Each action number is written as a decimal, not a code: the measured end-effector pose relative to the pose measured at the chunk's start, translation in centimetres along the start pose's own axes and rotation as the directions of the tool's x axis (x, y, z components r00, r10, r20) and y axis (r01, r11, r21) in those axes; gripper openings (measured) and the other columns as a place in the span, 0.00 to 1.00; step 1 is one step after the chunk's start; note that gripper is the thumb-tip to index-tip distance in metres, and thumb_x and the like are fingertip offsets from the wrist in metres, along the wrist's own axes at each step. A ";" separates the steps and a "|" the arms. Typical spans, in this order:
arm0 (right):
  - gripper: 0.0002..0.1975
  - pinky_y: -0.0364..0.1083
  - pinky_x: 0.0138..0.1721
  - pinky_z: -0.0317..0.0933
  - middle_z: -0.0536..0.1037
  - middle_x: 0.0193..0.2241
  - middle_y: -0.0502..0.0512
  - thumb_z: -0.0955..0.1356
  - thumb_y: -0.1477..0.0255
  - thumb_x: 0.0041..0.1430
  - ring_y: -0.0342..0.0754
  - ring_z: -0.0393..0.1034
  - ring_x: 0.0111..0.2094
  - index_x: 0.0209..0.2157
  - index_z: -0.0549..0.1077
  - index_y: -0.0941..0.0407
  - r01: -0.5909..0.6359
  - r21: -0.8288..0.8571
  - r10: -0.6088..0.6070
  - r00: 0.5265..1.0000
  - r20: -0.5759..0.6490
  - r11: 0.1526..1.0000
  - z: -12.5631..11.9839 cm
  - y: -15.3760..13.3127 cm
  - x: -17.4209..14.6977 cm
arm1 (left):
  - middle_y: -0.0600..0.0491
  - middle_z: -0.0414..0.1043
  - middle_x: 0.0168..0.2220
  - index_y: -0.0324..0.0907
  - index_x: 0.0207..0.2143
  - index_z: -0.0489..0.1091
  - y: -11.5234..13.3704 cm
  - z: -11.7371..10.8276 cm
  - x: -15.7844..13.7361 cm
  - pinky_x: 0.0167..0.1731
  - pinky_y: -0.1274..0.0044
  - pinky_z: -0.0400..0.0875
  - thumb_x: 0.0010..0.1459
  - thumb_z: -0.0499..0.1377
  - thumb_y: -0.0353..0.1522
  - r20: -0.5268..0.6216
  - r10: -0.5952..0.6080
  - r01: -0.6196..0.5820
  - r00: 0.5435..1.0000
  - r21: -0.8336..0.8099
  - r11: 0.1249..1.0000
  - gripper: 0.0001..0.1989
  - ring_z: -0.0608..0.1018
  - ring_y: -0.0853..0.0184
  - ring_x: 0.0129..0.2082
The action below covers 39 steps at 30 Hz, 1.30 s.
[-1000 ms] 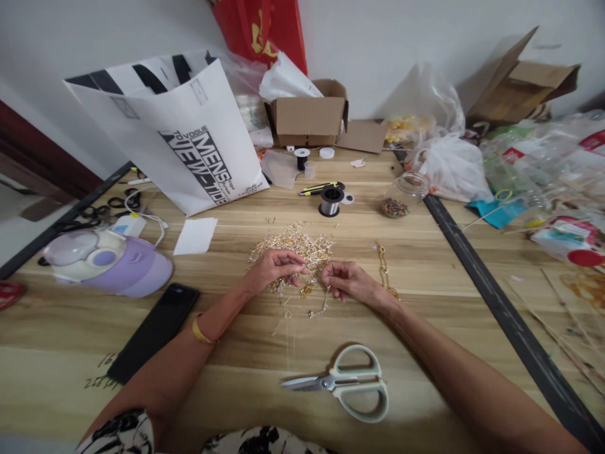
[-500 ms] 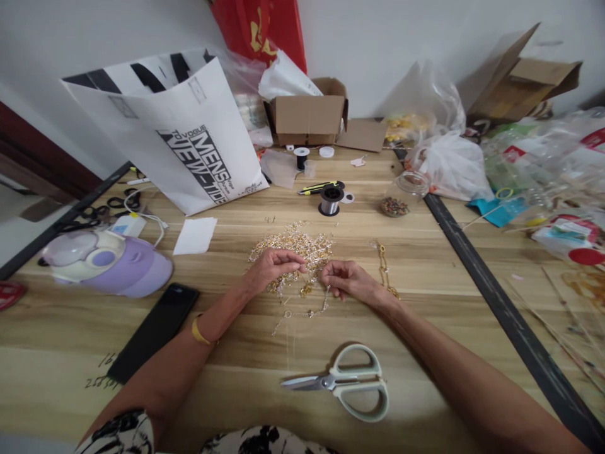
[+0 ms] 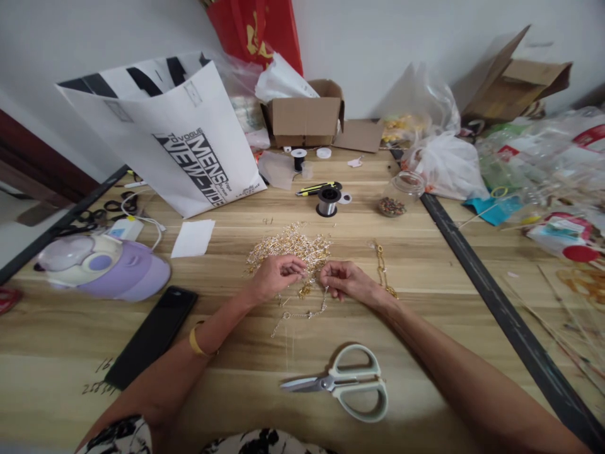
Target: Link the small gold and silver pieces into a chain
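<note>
Between my hands and beyond them lies a loose pile of small gold and silver jewelry pieces [image 3: 288,244]. My left hand [image 3: 276,275] is at the pile's near edge, thumb and fingertips pinched together; anything between them is too small to make out. My right hand [image 3: 343,279] pinches one end of a thin silver chain [image 3: 302,314], which trails on the table toward the left with a small ring along it. A gold chain [image 3: 380,268] lies to the right of my right hand. Scissors [image 3: 343,383] with pale handles rest nearer to me.
Behind the pile are a wire spool [image 3: 327,202], a yellow-black cutter [image 3: 312,188] and a glass jar [image 3: 399,195] of beads. A white paper bag [image 3: 189,145] stands back left. A black phone [image 3: 154,334] and a purple device [image 3: 118,265] lie left. Plastic bags [image 3: 447,164] crowd the right.
The view has shifted slightly. My left fingers have curled in a little more near the pile; my right hand keeps its pinch on the silver chain.
</note>
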State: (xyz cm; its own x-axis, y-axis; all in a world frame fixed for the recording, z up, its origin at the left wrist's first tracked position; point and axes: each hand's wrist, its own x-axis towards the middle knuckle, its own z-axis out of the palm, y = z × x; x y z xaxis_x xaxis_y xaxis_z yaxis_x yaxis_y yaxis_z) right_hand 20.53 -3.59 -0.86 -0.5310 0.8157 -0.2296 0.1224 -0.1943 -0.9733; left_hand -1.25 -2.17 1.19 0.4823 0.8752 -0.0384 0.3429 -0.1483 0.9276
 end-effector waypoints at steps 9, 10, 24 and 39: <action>0.15 0.35 0.17 0.57 0.66 0.18 0.45 0.69 0.61 0.52 0.36 0.61 0.18 0.28 0.67 0.59 0.024 0.019 -0.024 0.999 0.023 1.000 0.0 -0.5 -0.2 | 0.50 0.74 0.31 0.40 0.34 0.72 -0.7 0.7 -0.7 0.34 0.77 0.66 0.60 0.52 0.28 0.147 0.311 -0.340 0.939 0.529 0.777 0.08 0.75 0.66 0.31; 0.14 0.35 0.18 0.57 0.66 0.18 0.45 0.68 0.61 0.53 0.36 0.61 0.18 0.28 0.67 0.59 0.033 0.024 -0.034 0.999 0.034 0.999 0.0 -0.5 -0.2 | 0.50 0.74 0.30 0.40 0.33 0.71 -0.6 0.8 -0.7 0.33 0.78 0.65 0.61 0.52 0.28 0.154 0.324 -0.353 0.934 0.549 0.758 0.08 0.74 0.67 0.30; 0.16 0.38 0.20 0.51 0.64 0.19 0.45 0.66 0.58 0.57 0.37 0.56 0.19 0.29 0.67 0.59 0.113 -0.051 -0.111 0.993 0.043 0.992 1.0 -1.6 -1.0 | 0.52 0.70 0.29 0.38 0.29 0.70 -0.3 1.4 0.3 0.33 0.78 0.64 0.58 0.55 0.26 0.016 0.261 -0.245 0.965 0.402 0.882 0.06 0.71 0.68 0.31; 0.16 0.39 0.21 0.60 0.70 0.21 0.48 0.68 0.58 0.54 0.39 0.64 0.20 0.29 0.67 0.58 0.055 0.020 -0.054 0.998 -0.019 0.998 2.1 -0.5 -0.5 | 0.53 0.71 0.26 0.39 0.28 0.73 -0.6 2.0 0.5 0.30 0.79 0.64 0.54 0.58 0.27 0.006 0.234 -0.228 0.972 0.246 0.942 0.04 0.72 0.69 0.28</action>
State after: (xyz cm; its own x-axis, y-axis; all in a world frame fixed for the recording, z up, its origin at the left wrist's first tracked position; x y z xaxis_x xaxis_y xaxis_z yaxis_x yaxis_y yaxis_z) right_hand 18.97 -5.04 -0.30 -0.5210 0.8351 -0.1764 0.0765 -0.1601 -0.9841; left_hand 0.34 -2.58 -0.10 0.5537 0.8135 0.1779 0.4109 -0.4527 0.7914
